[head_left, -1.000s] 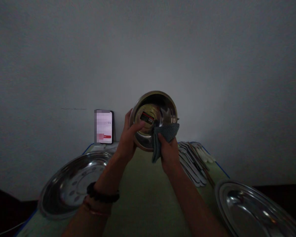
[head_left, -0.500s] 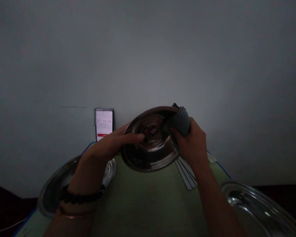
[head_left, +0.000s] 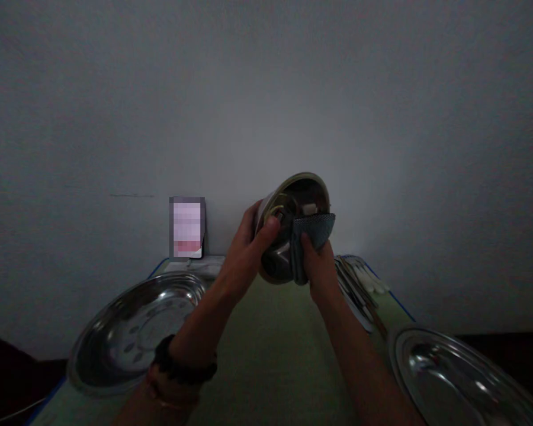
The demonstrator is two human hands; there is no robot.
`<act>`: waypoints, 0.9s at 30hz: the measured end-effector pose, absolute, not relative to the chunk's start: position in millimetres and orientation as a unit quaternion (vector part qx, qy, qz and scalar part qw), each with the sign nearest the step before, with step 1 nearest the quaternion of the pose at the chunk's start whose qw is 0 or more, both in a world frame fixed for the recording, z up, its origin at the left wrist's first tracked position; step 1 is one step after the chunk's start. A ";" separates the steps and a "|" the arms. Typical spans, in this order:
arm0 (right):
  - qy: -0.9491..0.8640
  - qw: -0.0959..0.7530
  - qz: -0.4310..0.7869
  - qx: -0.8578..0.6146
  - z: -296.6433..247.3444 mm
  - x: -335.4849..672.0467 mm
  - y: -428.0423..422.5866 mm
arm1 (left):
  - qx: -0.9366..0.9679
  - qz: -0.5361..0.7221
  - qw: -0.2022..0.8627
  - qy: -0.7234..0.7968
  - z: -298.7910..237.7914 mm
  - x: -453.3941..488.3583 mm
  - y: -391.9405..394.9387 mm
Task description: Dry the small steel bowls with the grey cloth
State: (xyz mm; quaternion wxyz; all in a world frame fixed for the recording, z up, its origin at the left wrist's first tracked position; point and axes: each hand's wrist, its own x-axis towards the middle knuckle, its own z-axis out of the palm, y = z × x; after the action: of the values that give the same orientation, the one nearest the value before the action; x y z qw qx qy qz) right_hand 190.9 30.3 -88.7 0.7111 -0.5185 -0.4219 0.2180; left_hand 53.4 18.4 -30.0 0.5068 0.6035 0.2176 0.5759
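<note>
A shiny stainless steel bowl [head_left: 278, 265] is raised above the table, tilted on its side with its inside turned toward me. My left hand [head_left: 246, 251] grips its left side, thumb pressed on the inner surface and fingers behind. A folded grey checked cloth [head_left: 313, 229] is pinched in my right hand [head_left: 320, 263] and lies against the bowl's right side. Part of the bowl's inside is hidden by the cloth and my left thumb.
A large steel basin [head_left: 133, 325] stands at the left, another basin [head_left: 462, 373] at the right front. Long flat utensils [head_left: 355, 296] lie right of centre on the green table [head_left: 266, 355]. A phone [head_left: 186, 228] leans on the wall behind.
The bowl has turned to a steeper tilt and shifted right and up. My left hand has moved right with it; the cloth has come down from the upper rim.
</note>
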 end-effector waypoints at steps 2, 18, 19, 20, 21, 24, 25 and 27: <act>-0.429 0.683 0.212 -0.552 -87.7 195.4 30.1 | 0.596 0.572 0.520 0.216 -29.4 51.7 20.9; -0.522 0.548 0.055 -0.652 -32.7 174.2 0.8 | 0.342 0.649 0.655 0.182 -6.1 16.4 31.3; -0.525 0.548 0.040 -0.650 -29.8 173.3 6.9 | 0.324 0.652 0.662 0.180 -9.0 18.0 34.2; -0.529 0.551 0.024 -0.645 -27.0 172.9 13.2 | 0.307 0.652 0.670 0.180 -11.8 19.8 37.2; -0.533 0.556 0.010 -0.637 -24.7 172.7 19.2 | 0.290 0.653 0.676 0.178 -14.1 21.6 40.1; -0.539 0.563 0.015 -0.626 -23.6 172.7 31.1 | 0.245 0.652 0.693 0.186 -17.4 23.8 46.6; -0.545 0.556 0.029 -0.626 -25.7 172.9 32.9 | 0.238 0.653 0.695 0.186 -17.5 23.0 47.6; -0.565 0.528 0.064 -0.630 -33.1 173.6 35.4 | 0.236 0.656 0.692 0.187 -17.4 19.4 48.2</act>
State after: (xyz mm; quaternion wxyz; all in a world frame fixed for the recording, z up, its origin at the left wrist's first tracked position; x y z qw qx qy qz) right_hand 173.6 35.4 -33.1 0.5280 -0.6305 -0.5654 0.0638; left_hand 19.4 48.2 -17.4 0.6923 0.2363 0.1868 0.6558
